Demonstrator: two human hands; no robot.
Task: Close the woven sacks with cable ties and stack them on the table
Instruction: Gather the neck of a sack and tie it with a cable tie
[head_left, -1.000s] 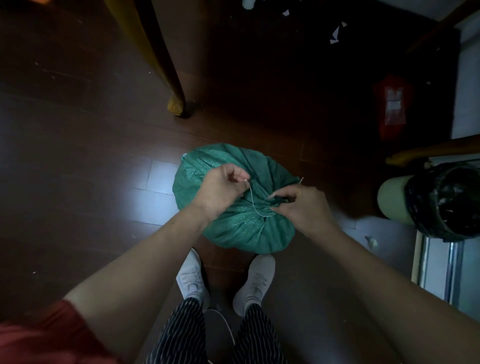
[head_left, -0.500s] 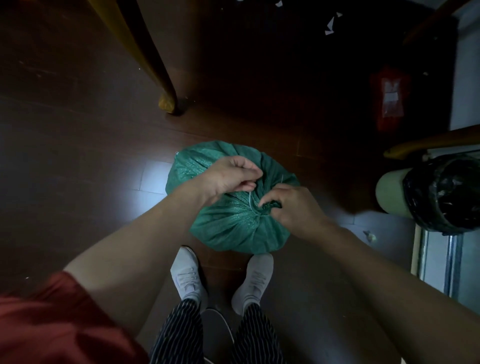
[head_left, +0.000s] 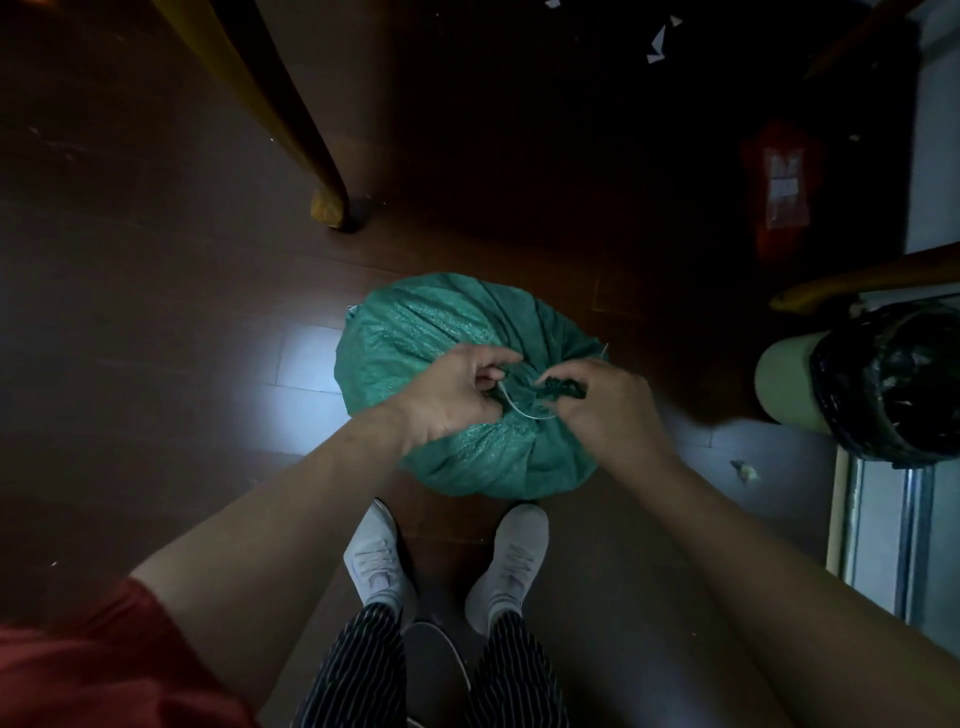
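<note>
While green woven sack (head_left: 415, 338) sits on floor (head_left: 156, 364), both hands at its neck (head_left: 563, 391).
Left hand (head_left: 447, 400) pinches white cable tie (head_left: 511, 408); right hand (head_left: 602, 410) fingers curl round gathered neck.

Both arms reach down, forearms converging. Left hand (head_left: 453, 396) pinches cable tie (head_left: 512, 407); right hand (head_left: 602, 413) grips sack neck (head_left: 565, 389).

Home interior, dimly lit, as I look down past my white shoes (head_left: 376, 561): dark wood-plank floor (head_left: 156, 312), a curved yellow furniture leg (head_left: 291, 119), a green waste bin (head_left: 784, 384) with a black liner (head_left: 893, 384), and paper scraps (head_left: 657, 44) lying about.
</note>
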